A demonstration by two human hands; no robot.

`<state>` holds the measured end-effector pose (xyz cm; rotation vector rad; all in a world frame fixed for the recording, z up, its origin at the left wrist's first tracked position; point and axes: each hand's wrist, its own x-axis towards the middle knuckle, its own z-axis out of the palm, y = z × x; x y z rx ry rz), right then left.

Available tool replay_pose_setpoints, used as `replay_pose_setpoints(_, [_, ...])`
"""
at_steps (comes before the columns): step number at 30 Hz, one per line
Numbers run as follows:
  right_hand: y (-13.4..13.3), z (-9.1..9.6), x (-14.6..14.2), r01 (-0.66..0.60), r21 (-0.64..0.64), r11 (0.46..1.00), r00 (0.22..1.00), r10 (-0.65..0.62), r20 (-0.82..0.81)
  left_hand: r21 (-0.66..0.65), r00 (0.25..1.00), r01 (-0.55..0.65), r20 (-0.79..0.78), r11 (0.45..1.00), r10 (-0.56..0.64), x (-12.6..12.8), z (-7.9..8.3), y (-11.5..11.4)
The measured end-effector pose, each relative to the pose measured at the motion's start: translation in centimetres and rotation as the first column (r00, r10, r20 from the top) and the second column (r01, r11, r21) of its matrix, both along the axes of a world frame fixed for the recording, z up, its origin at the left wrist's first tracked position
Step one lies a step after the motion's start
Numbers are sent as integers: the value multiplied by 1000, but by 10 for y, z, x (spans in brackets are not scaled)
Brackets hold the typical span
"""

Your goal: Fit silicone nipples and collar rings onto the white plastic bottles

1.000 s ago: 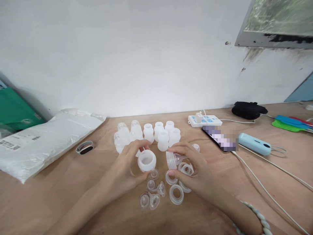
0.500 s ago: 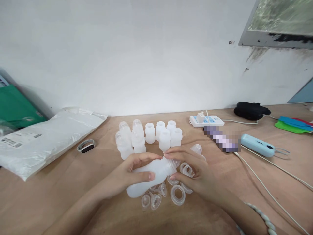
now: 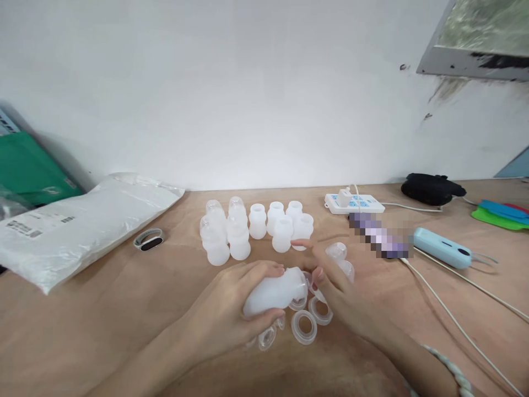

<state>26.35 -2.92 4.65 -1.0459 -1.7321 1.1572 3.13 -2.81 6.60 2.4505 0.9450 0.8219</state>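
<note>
My left hand (image 3: 248,298) is wrapped round a frosted white baby bottle (image 3: 275,292), tilted with its neck end to the right. My right hand (image 3: 334,281) is beside that neck end, its index finger stretched out to the left and the thumb apart from it; its other fingers are mostly hidden. Beneath and around the hands lie translucent collar rings (image 3: 304,327) and a clear funnel-like nipple (image 3: 267,337), partly covered. Clear dome caps (image 3: 336,251) are just beyond my right hand.
Behind the hands stand several capped bottles (image 3: 217,249) and several uncapped ones (image 3: 258,221). A white parcel (image 3: 95,220) and a fitness band (image 3: 149,241) lie left. At right are a power strip (image 3: 363,204), a phone (image 3: 378,236), a light blue device (image 3: 442,248) and cables.
My right hand has come off the bottle's neck and its index finger now points out. My left hand has shifted right with the bottle, its grip now farther round the body.
</note>
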Motion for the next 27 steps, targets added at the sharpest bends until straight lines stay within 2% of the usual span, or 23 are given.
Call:
replay_pose_setpoints(2, [2,5,3,-60,7,998,997,61,-39,-71,998,-65,1,995,65,-1,1,2])
replay_pose_setpoints(4, [3,9,4,-99,20,995,994,99,-42,-114,997,-82,5,990,83,-1,3,4])
replay_pose_setpoints(6, [4,10,4,-77,-23,997,997,77,-8,-120,999,-35,19,992,38,0,5,5])
replay_pose_setpoints(8, [3,10,2,-22,-119,993,999,24,22,-117,999,20,30,993,-17,1,6,4])
replay_pose_setpoints(10, [3,9,2,-21,-179,984,1000,21,-4,-118,998,49,37,992,-44,1,8,3])
replay_pose_setpoints(14, [5,10,5,-139,-74,988,987,132,-89,-99,997,53,68,994,-47,1,9,4])
replay_pose_setpoints(16, [5,10,5,-111,-75,991,992,107,-61,-88,996,57,72,994,-51,1,9,4])
replay_pose_setpoints(18, [5,9,4,-33,-139,990,999,28,-35,-90,996,68,69,994,-61,1,9,4])
replay_pose_setpoints(20, [5,9,5,-25,-175,984,999,18,-41,-104,995,73,71,992,-66,2,9,4])
replay_pose_setpoints(24, [7,11,9,-174,-32,984,984,173,-40,-135,994,58,98,989,-45,3,11,5])
replay_pose_setpoints(27, [7,10,6,-137,2,991,991,137,0,-108,993,56,110,993,-44,3,9,5])
